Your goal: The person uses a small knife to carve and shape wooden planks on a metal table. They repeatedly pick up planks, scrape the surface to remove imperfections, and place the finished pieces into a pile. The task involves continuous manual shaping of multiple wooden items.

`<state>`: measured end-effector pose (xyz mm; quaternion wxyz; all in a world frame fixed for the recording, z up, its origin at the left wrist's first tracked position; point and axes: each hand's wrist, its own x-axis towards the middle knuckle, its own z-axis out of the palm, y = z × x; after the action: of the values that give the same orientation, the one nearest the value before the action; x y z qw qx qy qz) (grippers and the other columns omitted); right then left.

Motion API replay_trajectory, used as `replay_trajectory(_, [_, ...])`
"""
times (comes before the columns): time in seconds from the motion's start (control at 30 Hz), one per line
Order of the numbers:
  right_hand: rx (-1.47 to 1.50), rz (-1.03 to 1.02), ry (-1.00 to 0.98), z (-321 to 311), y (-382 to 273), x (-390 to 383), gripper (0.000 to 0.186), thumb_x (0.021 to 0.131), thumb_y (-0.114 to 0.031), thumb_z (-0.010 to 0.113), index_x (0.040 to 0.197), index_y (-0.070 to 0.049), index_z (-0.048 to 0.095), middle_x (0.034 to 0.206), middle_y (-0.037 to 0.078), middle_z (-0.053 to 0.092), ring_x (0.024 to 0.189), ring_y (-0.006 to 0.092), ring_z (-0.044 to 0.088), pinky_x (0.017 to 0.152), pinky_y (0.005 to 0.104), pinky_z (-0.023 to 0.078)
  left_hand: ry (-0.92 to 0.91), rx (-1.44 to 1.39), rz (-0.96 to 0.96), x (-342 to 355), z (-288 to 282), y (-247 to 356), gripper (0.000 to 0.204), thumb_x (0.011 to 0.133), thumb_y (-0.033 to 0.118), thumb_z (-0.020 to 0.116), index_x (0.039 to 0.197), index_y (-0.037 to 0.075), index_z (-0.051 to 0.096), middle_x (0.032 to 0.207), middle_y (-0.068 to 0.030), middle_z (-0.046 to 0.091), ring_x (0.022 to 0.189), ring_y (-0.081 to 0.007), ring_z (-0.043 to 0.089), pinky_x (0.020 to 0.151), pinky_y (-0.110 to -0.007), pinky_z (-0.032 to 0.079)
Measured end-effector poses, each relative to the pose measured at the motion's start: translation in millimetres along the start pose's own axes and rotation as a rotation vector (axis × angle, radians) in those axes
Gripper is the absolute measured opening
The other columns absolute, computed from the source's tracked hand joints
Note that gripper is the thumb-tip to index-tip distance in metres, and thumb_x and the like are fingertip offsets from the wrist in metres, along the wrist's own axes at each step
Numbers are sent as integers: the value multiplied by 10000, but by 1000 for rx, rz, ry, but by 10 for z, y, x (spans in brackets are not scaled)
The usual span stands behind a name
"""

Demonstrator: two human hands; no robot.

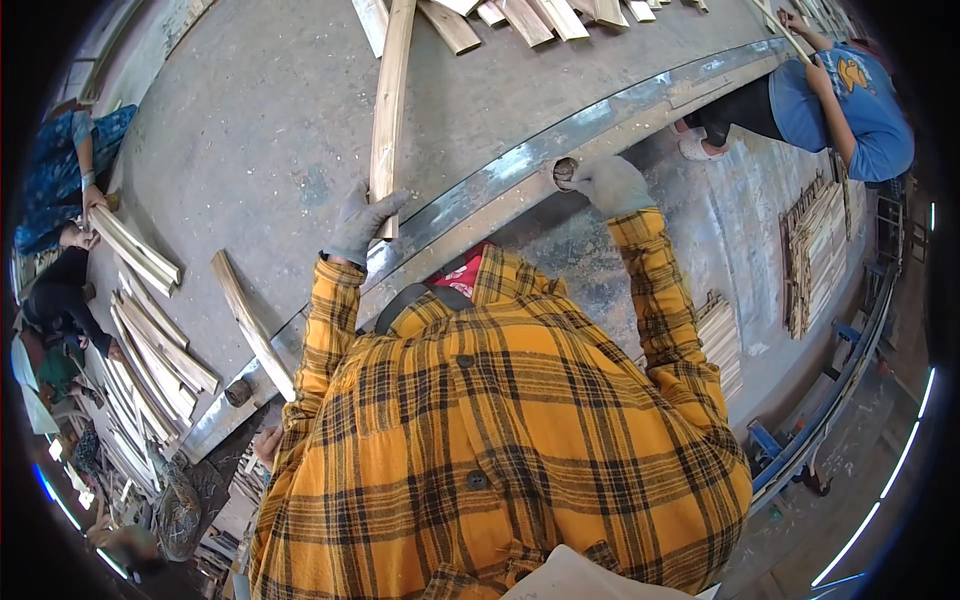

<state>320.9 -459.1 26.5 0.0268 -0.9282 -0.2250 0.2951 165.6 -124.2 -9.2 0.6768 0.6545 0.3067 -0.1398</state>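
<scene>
My left hand, in a grey glove, is closed round the near end of a long pale wooden strip that stretches away over the grey table. The thumb lies across the strip. At the table's edge, my right hand, also gloved in grey, has its fingertips bent together at a small round brown thing, dark inside, which looks like a little pot. Whether the fingers pinch something there is hidden. Another wooden strip lies slanted to the left of my left forearm.
More wooden strips lie at the table's far side, with others heaped at left. A metal-faced edge borders the table. Co-workers stand at left; one in a blue shirt handles a strip at right. Stacked strips rest beyond my right arm.
</scene>
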Motion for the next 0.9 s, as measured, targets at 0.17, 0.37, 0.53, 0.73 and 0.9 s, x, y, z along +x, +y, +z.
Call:
replay_trajectory(0.17, [558, 201, -116, 26, 154, -47, 211, 800, -211, 683, 935, -52, 714, 653, 104, 651, 578, 176, 641, 548, 305, 505, -59, -178, -12, 70, -6, -78, 593, 762, 206, 761, 1200, -74, 476, 932, -81, 589, 785, -133, 580, 681, -262, 495])
replay_trajectory(0.37, [947, 150, -5, 18, 89, -200, 169, 815, -157, 677, 915, -26, 713, 629, 33, 598, 499, 85, 537, 468, 239, 430, -69, -416, 19, -97, 103, 93, 642, 755, -3, 715, 1264, -53, 326, 931, -167, 591, 651, -225, 655, 542, -301, 568])
replay_trajectory(0.53, [1029, -277, 368, -30, -639, -52, 151, 827, -79, 659, 970, -50, 702, 725, 33, 621, 619, 107, 585, 538, 242, 447, -78, -558, 91, -198, 151, 168, 526, 800, 7, 662, 1226, -20, 357, 930, -166, 605, 649, -205, 647, 576, -283, 563])
replay_trajectory(0.73, [614, -630, 775, -147, -1362, 266, 234, 777, -80, 684, 1000, -148, 701, 868, 46, 653, 731, 235, 631, 604, 325, 488, -79, -506, 127, -419, 119, 526, 533, 829, 61, 635, 1285, -11, 368, 922, -161, 616, 647, -185, 640, 539, -277, 556])
replay_trajectory(0.9, [422, -675, 836, -194, -1492, 341, 264, 743, -93, 682, 994, -176, 689, 886, 20, 643, 770, 230, 632, 626, 345, 497, -63, -519, 140, -554, 85, 632, 608, 824, 82, 649, 1342, -19, 347, 924, -169, 619, 639, -176, 638, 540, -272, 561])
